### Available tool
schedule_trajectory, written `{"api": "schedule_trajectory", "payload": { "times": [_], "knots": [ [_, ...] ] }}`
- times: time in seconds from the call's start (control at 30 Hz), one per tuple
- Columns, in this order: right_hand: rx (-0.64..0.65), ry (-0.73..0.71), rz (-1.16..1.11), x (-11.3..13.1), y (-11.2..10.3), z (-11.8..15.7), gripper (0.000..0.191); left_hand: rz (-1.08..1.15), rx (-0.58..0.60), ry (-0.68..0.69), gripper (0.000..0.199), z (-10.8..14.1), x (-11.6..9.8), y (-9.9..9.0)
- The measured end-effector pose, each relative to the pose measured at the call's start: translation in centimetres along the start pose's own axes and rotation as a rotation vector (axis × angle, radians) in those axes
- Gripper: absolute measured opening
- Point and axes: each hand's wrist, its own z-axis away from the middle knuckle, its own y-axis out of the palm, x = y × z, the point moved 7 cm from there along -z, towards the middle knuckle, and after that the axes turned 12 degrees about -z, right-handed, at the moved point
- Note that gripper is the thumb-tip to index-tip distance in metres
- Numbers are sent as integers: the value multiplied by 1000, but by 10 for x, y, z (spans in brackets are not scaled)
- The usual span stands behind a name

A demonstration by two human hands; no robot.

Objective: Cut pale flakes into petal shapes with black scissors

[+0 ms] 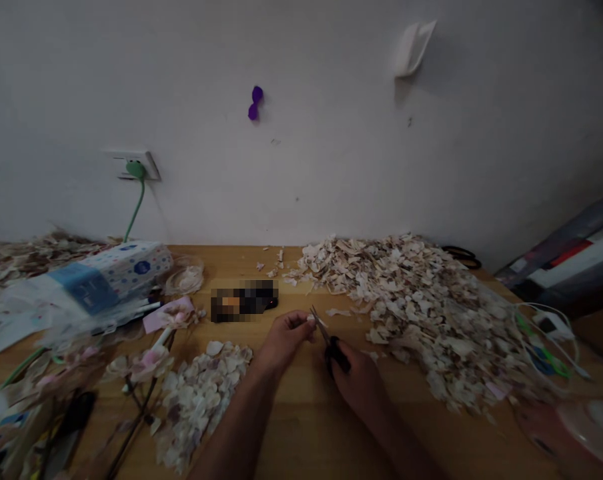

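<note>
Left hand [289, 337]: fingers pinching a small, pale petal-like piece [311, 319] near the tips of the scissors [333, 349], over the table [301, 430]. Right hand [360, 379]: fingers wrapped round the scissors' handles. Piece judged light, thin, easily torn; hold by edge.

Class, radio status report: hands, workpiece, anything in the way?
Left hand pinching small pale piece. Right hand gripping black-handled scissors, close to that piece. Big flake heap right, smaller pile left, neither between hands.

Home-like craft spot: wooden tabletop [306, 433], scissors [332, 349], petal-like scrap heap [416, 300], flowers [154, 364], dotted pack [136, 268], 1 wall socket [152, 167].
</note>
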Motion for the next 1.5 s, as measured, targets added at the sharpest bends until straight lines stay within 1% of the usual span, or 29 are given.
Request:
{"api": "schedule_trajectory", "payload": {
  "times": [0.13,0.2,0.3,0.47,0.6,0.67,0.83,0.9,1.0,1.17,1.33,1.5],
  "knots": [
    [-4,-8,-39,-1,0,0,35,145,8,-18,31,1,5,6],
    [-7,-16,-40,0,0,-1,36,169,-8,-20,31,1,5,6],
    [-6,-13,-19,0,0,0,37,87,-27,-1,32,2,0,4],
    [15,-19,17,3,-1,1,35,-119,7,45,35,2,-10,-2],
    [44,-12,2,4,-1,0,32,-161,19,57,33,1,-10,-5],
    [40,-4,-30,4,-2,0,32,-107,28,49,30,1,-8,-4],
    [28,2,-93,4,-3,1,29,168,19,20,29,1,6,0],
    [28,1,-97,5,-4,1,30,201,16,2,29,0,10,1],
    [35,-8,-86,7,-4,1,30,104,3,5,30,-1,8,-1],
    [49,-7,-36,2,-3,0,32,-126,26,74,32,1,-9,-4],
    [57,7,6,-6,-1,0,33,-227,31,97,33,4,-15,-7],
    [78,-8,-1,-3,-2,-1,31,-325,79,111,29,5,-17,-7]
  ]
}}
